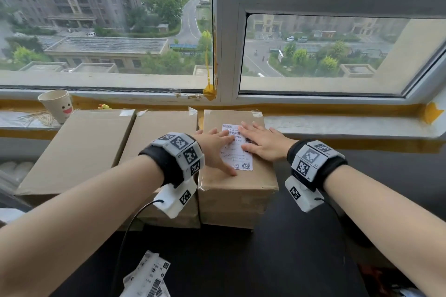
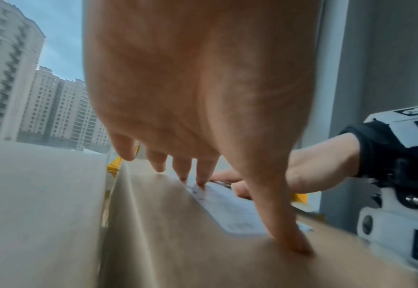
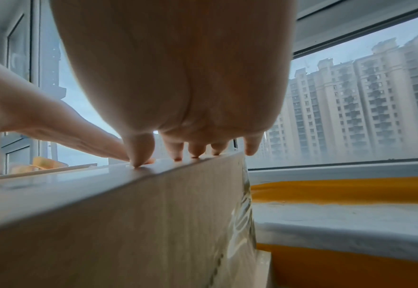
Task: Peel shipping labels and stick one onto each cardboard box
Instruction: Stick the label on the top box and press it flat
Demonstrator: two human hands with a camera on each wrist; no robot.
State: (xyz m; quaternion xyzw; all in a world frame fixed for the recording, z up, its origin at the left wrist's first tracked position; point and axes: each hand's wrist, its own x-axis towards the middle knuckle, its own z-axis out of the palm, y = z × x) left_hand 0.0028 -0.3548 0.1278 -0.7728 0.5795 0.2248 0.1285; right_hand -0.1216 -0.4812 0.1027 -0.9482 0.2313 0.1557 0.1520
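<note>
**Cardboard box under two flat hands at the window**

Brown cardboard fills the head view: three boxes stand in a row on a dark desk [image 1: 301,248], their far ends against the windowsill [image 1: 337,125]. The right box [image 1: 237,190] carries a white shipping label [image 1: 237,155] on its top. The left hand [image 1: 213,146] and right hand [image 1: 261,143] lie on it with fingers straight and spread, gripping nothing. The middle box [image 1: 156,132] and left box [image 1: 77,149] show bare tops. More labels [image 1: 147,277] lie at the desk's near edge. A paper cup [image 1: 58,105] stands on the sill's left end; yellow tape [image 1: 433,111] runs along it, with apartment blocks beyond the glass.

From the left wrist, the fingertips [image 2: 200,183] touch the label, and the thumb presses cardboard.

From the right wrist, the fingertips [image 3: 195,154] rest along the box's top edge.
</note>
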